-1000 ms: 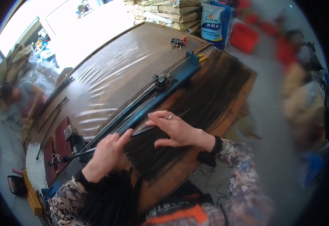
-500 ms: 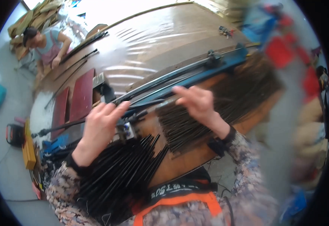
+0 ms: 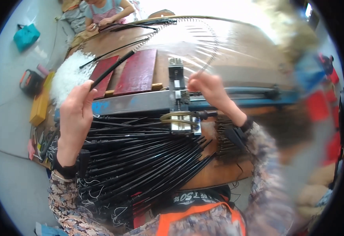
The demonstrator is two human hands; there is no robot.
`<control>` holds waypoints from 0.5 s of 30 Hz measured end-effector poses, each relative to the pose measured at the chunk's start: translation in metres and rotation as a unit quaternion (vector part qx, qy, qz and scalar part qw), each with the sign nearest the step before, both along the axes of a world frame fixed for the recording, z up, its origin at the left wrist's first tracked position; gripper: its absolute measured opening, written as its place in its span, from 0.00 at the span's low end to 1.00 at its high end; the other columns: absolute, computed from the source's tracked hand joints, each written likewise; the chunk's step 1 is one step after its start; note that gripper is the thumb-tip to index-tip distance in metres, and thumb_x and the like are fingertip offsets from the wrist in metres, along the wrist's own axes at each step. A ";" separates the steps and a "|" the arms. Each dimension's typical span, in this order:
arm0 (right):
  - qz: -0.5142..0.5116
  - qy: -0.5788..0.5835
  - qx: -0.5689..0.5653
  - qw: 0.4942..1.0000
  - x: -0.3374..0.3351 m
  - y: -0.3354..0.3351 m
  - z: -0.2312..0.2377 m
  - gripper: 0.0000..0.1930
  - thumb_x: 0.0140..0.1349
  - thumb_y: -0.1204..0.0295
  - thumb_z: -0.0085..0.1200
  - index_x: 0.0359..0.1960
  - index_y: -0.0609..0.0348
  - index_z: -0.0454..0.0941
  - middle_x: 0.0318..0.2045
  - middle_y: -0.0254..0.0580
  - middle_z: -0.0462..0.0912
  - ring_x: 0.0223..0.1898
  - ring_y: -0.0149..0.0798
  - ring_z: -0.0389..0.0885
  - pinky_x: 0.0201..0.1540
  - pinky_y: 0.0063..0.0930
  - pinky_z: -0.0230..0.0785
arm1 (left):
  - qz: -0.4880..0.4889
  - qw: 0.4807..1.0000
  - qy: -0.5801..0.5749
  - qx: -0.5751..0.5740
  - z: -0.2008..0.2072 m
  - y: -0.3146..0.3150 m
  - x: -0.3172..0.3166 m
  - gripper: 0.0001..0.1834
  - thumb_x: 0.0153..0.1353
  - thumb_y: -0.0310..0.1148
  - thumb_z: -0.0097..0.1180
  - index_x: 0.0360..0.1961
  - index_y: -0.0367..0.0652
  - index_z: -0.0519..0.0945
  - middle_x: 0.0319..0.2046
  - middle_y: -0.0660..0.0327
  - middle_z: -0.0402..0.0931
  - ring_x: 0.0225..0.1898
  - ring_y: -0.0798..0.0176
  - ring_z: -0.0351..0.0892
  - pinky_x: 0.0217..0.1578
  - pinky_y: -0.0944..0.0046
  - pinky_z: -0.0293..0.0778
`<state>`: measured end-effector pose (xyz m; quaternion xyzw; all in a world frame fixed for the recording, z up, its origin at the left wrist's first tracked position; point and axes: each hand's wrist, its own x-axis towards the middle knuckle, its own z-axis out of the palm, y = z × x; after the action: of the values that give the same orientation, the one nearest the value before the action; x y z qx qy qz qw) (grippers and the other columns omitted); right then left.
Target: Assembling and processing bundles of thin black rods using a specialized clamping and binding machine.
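Observation:
My left hand [image 3: 76,114] is closed round the lower end of a thin black tube [image 3: 112,70], which slants up and to the right. A long coil spring [image 3: 152,36] comes out of the tube's upper end and arcs over the table. Its far end comes down to my right hand [image 3: 208,89], whose fingers are pinched together on it and a little blurred. Just left of my right hand stands a metal clamping fixture [image 3: 180,98] with a yellowish hose. Below it a wide heap of black tubes [image 3: 140,157] lies across the bench.
A blue rail [image 3: 250,98] runs right from the fixture, with a blurred pile of dark springs [image 3: 274,129] in front. Dark red boards [image 3: 136,72] and a white heap [image 3: 73,74] lie on the left. Across the table, another person [image 3: 107,13] handles a dark rod.
The view has turned. My left hand has moved left, away from the fixture, tilting the black tube up. The spring now bows out between my hands, and my right hand's fingers have closed.

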<state>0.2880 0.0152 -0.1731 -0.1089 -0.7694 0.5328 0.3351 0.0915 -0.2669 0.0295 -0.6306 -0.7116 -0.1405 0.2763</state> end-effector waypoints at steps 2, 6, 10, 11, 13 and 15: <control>0.064 0.090 0.079 0.991 -0.002 -0.011 0.002 0.06 0.72 0.76 0.52 0.43 0.65 0.80 0.33 0.41 0.86 0.37 0.31 0.86 0.38 0.24 0.80 | 0.030 0.998 -0.059 -0.001 -0.026 -0.031 0.030 0.12 0.66 0.23 0.58 0.50 0.36 0.79 0.34 0.46 0.78 0.34 0.45 0.79 0.36 0.56 0.74; 0.103 0.113 0.064 0.986 -0.006 0.004 0.020 0.05 0.71 0.79 0.50 0.42 0.66 0.78 0.34 0.43 0.85 0.39 0.33 0.87 0.40 0.24 0.81 | 0.106 0.992 -0.067 -0.018 -0.028 -0.060 0.042 0.13 0.65 0.23 0.59 0.51 0.37 0.80 0.31 0.48 0.77 0.32 0.45 0.77 0.34 0.55 0.73; 0.107 0.017 0.138 0.985 -0.024 0.007 0.054 0.05 0.71 0.77 0.51 0.40 0.67 0.78 0.34 0.43 0.85 0.35 0.31 0.86 0.38 0.25 0.80 | 0.134 0.987 -0.082 -0.011 -0.024 -0.078 0.029 0.13 0.65 0.24 0.59 0.51 0.39 0.80 0.29 0.50 0.75 0.30 0.46 0.76 0.32 0.54 0.72; 0.109 0.015 0.139 0.984 -0.030 0.003 0.067 0.05 0.71 0.77 0.51 0.40 0.67 0.78 0.34 0.43 0.85 0.35 0.31 0.86 0.38 0.25 0.80 | 0.118 0.989 -0.091 0.002 -0.018 -0.079 0.023 0.12 0.65 0.25 0.60 0.50 0.39 0.80 0.29 0.50 0.75 0.30 0.46 0.76 0.32 0.54 0.72; 0.115 -0.008 0.160 0.980 -0.042 -0.004 0.093 0.04 0.71 0.75 0.51 0.40 0.64 0.76 0.32 0.41 0.84 0.33 0.32 0.85 0.37 0.27 0.78 | 0.112 0.989 -0.097 0.011 -0.005 -0.078 0.012 0.12 0.66 0.25 0.60 0.50 0.39 0.80 0.28 0.50 0.74 0.30 0.46 0.76 0.31 0.54 0.72; 0.150 -0.097 0.201 0.963 -0.058 -0.011 0.117 0.05 0.72 0.74 0.51 0.41 0.63 0.75 0.30 0.41 0.84 0.33 0.33 0.84 0.37 0.28 0.78 | 0.105 0.989 -0.100 0.020 0.005 -0.075 0.004 0.13 0.66 0.25 0.59 0.51 0.39 0.80 0.28 0.50 0.74 0.30 0.46 0.76 0.31 0.54 0.72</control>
<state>0.2301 0.0042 -0.0562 0.0260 -0.8972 0.3977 0.1902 0.0952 -0.3415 0.0344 -0.5299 -0.7947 -0.1874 0.2294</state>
